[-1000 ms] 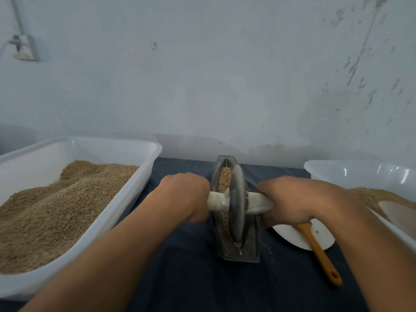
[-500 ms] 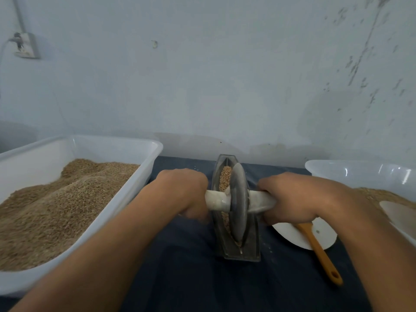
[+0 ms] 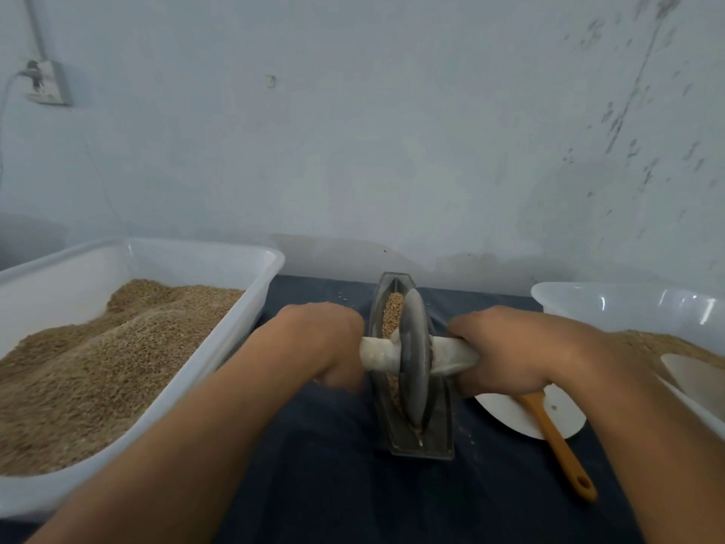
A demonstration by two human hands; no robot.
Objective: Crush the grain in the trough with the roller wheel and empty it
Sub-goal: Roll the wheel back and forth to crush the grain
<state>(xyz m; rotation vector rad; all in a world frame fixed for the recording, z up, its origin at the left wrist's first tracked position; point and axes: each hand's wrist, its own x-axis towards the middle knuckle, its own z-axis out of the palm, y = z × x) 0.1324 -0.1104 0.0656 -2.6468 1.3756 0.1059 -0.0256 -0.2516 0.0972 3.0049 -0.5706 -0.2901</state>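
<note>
A narrow grey boat-shaped trough point(image 3: 439, 433) stands on the dark cloth in the middle, its length running away from me. Brown grain point(image 3: 393, 312) lies in its far half. A grey roller wheel point(image 3: 414, 355) stands upright on edge in the trough's groove, on a pale axle handle point(image 3: 378, 353) that sticks out on both sides. My left hand point(image 3: 325, 339) grips the left end of the axle. My right hand point(image 3: 506, 351) grips the right end.
A large white tub point(image 3: 219, 339) heaped with grain fills the left side. Another white tub point(image 3: 627, 304) with grain and a white scoop sits at the right. An orange-handled brush point(image 3: 557, 441) lies on a white dish point(image 3: 565, 414) beside the trough. The wall is close behind.
The wheel has rolled a little along the trough with both hands on the axle; the hands keep their grip.
</note>
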